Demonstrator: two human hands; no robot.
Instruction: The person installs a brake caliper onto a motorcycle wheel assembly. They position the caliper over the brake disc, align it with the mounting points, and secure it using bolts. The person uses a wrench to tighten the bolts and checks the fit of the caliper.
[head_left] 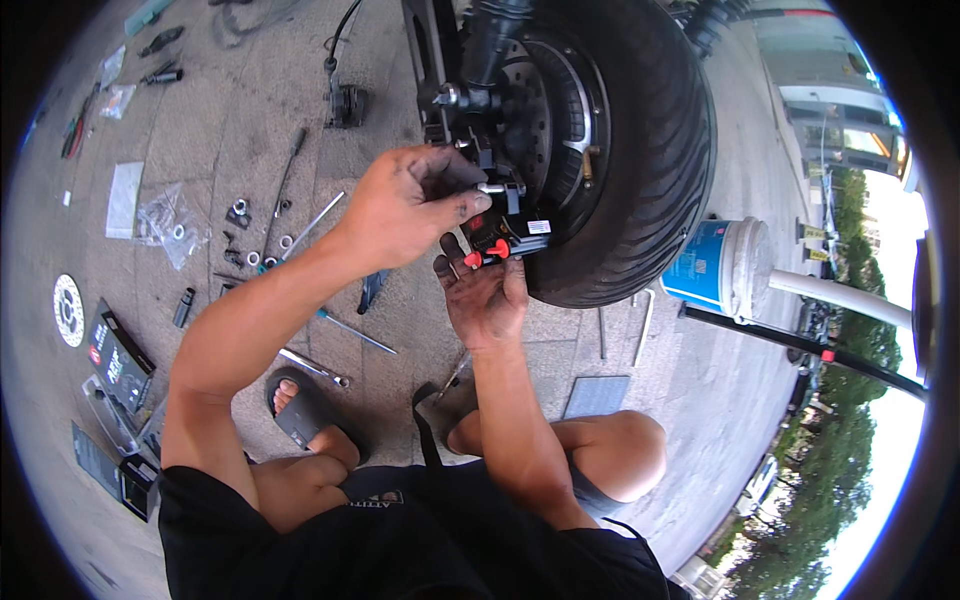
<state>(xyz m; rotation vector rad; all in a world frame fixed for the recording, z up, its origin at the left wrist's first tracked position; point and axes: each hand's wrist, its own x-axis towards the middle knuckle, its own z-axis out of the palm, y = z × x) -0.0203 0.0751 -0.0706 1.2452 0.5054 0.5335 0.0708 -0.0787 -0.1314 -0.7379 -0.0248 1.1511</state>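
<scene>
Beside the wheel, my right hand (485, 300) holds a black brake caliper (505, 235) from below, its fingers behind and under it and the thumb at its side. Two red caps (485, 256) stick out of the caliper's near side, and a white label sits on it. Just above, my left hand (410, 205) is closed, with thumb and forefinger pinching a small silver bolt (491, 188) at a bracket over the caliper. Dark grease marks both hands. Behind the caliper are the brake disc (540, 125) and the black tyre (650, 160). The bolt's far end is hidden.
A second caliper (345, 105) lies on the paving at the far left. Wrenches, a screwdriver (360, 335), nuts, washers and plastic bags (172, 222) are scattered to the left, near open boxes (120, 360). A blue-and-white bucket (715, 268) stands right of the tyre, by hex keys (643, 328).
</scene>
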